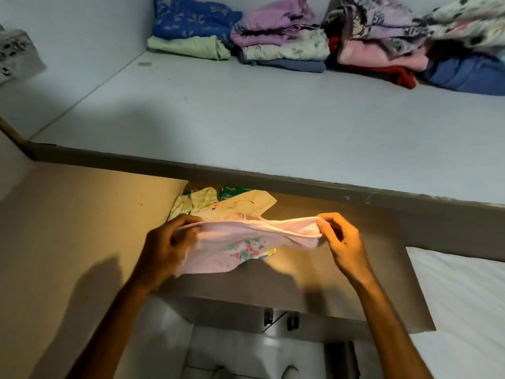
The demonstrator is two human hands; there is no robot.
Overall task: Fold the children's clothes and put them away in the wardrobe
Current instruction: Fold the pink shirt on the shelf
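Head view, the only one. A small pink garment [246,242] with a floral print hangs stretched between both hands just below the middle of the frame, over the lit lower shelf [95,214] of the wardrobe. The left hand [166,247] has its grip pinched closed on the left end of the upper hem, thumb on top and fingers curled under the cloth. The right hand [341,242] holds the right end the same way, fingertips closed on the rolled edge, so the hem runs taut from nine o'clock to three o'clock while the body of the piece sags toward six.

Behind the garment, toward twelve o'clock, a few pale and green printed clothes [218,201] lie on that shelf. On the upper shelf [218,105], at the far top of the frame from eleven to two o'clock, sit stacks of folded clothes [300,36] in blue, green, lilac, pink and red. A white bed [464,296] shows at four o'clock.

The garment looks thin, light and limp: it will droop wherever unsupported and hold no shape. Pinching the two hem corners, as now, seems the sensible hold for bringing the sides together into a fold.
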